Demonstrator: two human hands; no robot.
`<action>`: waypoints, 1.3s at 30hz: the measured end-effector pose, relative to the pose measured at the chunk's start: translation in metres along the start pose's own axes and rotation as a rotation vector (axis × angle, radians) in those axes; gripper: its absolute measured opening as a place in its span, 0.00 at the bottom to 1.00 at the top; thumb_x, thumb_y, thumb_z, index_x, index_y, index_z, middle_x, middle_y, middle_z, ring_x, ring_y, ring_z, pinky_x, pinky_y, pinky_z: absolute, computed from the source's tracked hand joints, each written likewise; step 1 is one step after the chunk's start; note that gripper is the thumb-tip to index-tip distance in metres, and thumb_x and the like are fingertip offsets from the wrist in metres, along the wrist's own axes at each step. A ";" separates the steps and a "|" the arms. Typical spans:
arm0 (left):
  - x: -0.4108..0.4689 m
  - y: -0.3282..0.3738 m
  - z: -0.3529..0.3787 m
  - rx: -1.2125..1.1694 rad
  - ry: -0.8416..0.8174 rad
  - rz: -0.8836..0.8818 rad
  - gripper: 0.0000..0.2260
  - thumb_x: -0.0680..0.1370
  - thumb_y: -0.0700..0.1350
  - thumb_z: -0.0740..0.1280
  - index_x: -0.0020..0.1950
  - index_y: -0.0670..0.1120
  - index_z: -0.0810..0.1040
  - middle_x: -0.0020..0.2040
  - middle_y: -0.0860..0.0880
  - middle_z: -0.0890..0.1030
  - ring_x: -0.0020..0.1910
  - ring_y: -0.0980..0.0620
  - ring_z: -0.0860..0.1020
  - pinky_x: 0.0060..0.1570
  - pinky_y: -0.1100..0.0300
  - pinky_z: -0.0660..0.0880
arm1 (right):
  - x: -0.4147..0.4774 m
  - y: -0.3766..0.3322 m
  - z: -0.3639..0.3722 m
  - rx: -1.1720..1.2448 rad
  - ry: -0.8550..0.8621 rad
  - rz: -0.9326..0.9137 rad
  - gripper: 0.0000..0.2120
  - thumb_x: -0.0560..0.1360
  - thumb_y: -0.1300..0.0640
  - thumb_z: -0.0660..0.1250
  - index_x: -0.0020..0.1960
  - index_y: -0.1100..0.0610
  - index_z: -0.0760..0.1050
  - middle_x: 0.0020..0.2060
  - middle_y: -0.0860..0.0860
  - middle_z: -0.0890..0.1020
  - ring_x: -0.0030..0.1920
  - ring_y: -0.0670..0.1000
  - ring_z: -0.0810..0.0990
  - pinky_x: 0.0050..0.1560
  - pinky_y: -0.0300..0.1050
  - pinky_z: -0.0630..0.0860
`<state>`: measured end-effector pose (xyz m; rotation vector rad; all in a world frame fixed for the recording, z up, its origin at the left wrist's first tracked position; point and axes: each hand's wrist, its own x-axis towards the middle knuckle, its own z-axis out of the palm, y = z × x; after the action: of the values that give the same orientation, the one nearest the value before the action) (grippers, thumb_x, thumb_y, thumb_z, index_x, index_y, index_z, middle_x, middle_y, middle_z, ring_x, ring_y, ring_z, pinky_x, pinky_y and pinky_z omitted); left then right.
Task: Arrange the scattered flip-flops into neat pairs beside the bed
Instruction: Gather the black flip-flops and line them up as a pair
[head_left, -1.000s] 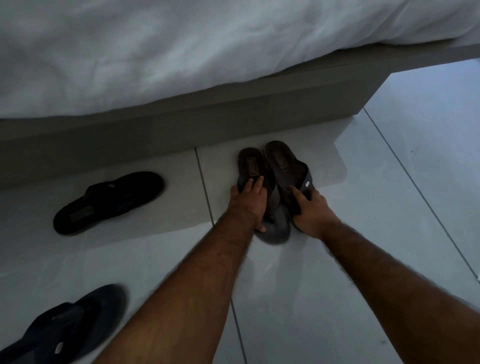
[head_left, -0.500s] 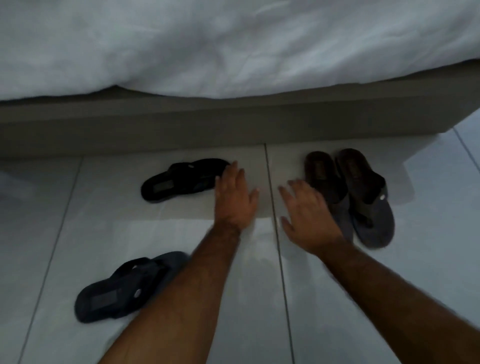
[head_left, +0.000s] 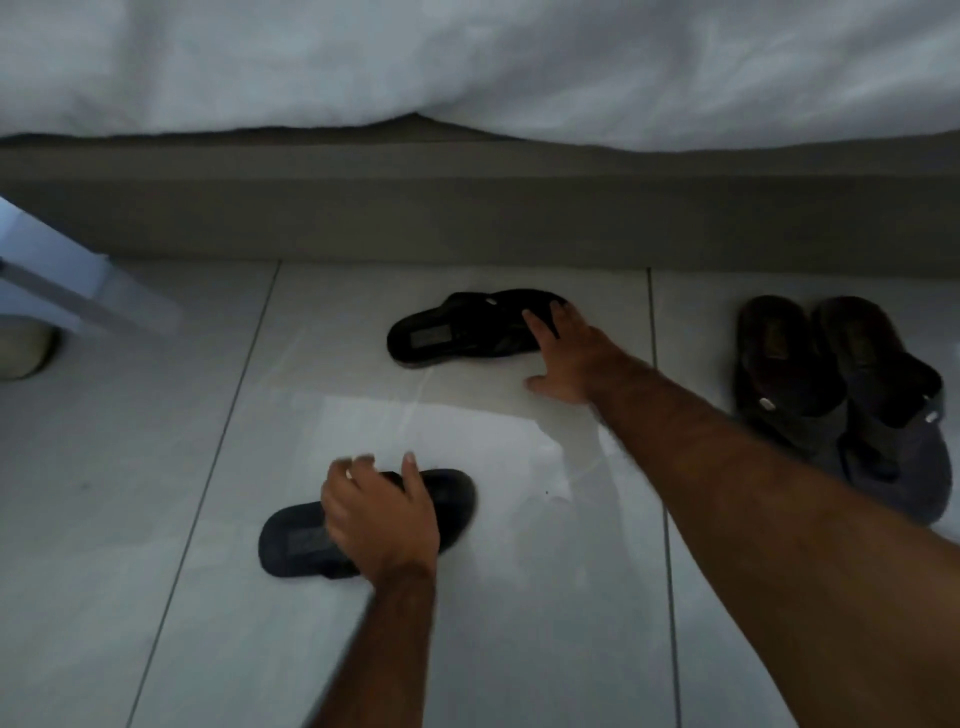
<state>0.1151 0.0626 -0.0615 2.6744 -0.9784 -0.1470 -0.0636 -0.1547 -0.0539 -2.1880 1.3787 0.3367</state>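
Note:
A brown pair of flip-flops (head_left: 779, 364) lies side by side on the tiled floor at the right, close to the bed base (head_left: 467, 218). A black flip-flop (head_left: 457, 332) lies sideways in the middle near the bed. My right hand (head_left: 571, 358) is spread flat, its fingertips touching that flip-flop's right end. Nearer to me lies a dark blue flip-flop (head_left: 291, 540). My left hand (head_left: 379, 525) covers its middle with the fingers curled over the strap and far edge.
A white duvet (head_left: 467, 62) hangs over the bed base along the top. At the far left stand a pale slanted furniture part (head_left: 47, 270) and a pale rounded object (head_left: 21, 348). Glossy grey floor tiles (head_left: 519, 623) stretch toward me.
Both hands have left the brown pair and moved left. My left hand dropped back onto the dark blue flip-flop; my right hand reached the black one. The view shifted left.

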 end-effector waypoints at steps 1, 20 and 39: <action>-0.015 -0.005 0.005 0.003 -0.027 -0.035 0.24 0.79 0.58 0.63 0.67 0.42 0.72 0.65 0.37 0.74 0.65 0.35 0.72 0.62 0.38 0.72 | 0.000 0.001 0.003 0.006 -0.031 0.014 0.50 0.74 0.39 0.69 0.80 0.48 0.37 0.81 0.58 0.41 0.80 0.58 0.41 0.79 0.58 0.50; 0.014 0.090 0.051 -0.185 -0.317 0.508 0.13 0.82 0.47 0.58 0.64 0.44 0.74 0.72 0.44 0.73 0.79 0.47 0.59 0.79 0.42 0.52 | -0.102 0.005 0.086 0.034 0.283 -0.073 0.33 0.79 0.45 0.59 0.80 0.53 0.53 0.61 0.57 0.74 0.58 0.59 0.73 0.58 0.54 0.72; 0.081 0.109 0.062 -0.177 -0.572 0.696 0.22 0.83 0.49 0.58 0.77 0.49 0.64 0.82 0.46 0.56 0.82 0.43 0.44 0.80 0.45 0.49 | -0.044 0.030 0.024 0.167 0.094 0.154 0.58 0.64 0.49 0.81 0.80 0.56 0.46 0.80 0.58 0.36 0.80 0.62 0.38 0.78 0.58 0.57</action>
<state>0.0977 -0.0832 -0.0875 2.0059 -1.8914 -0.8198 -0.1081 -0.1184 -0.0623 -1.9902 1.5717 0.1689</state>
